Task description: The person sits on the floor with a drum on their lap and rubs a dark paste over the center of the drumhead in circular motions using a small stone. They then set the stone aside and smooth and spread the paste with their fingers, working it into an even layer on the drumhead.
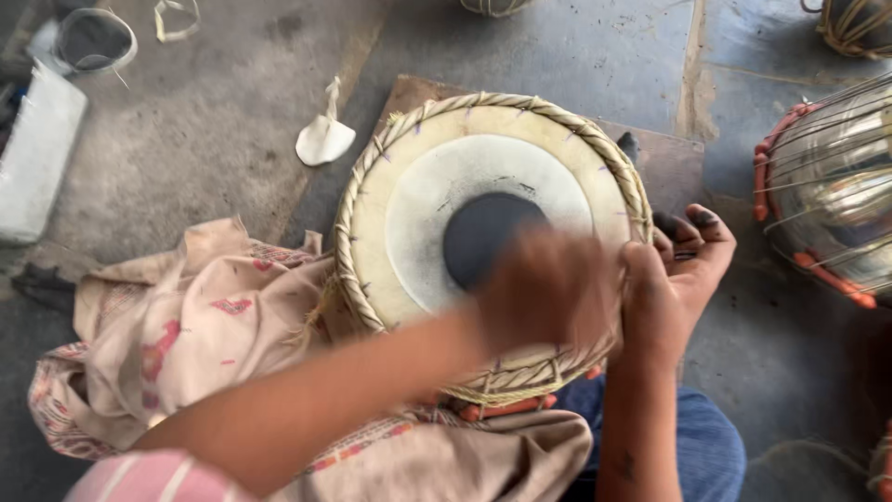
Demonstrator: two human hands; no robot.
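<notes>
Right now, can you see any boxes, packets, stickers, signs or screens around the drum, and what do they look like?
No stickers, signs or screens show.
Flat white rectangular block: far left on the grey floor, plain; it may be a package, hard to tell.
Clear round plastic tub: top left, just above the block, no label visible.
Torn white scrap: on the floor left of the round cream drum with a black centre, blank.

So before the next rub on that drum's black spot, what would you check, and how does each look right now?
1. Drum sits upright on the cloth: ok.
2. Right hand steadies the braided rim: ok.
3. Left hand is over the black spot: ok, though blurred.
4. What the left hand holds: cannot tell.
5. Spot's surface is even: cannot tell, partly covered.
6. Metal drum stands apart on the right: ok.
</notes>
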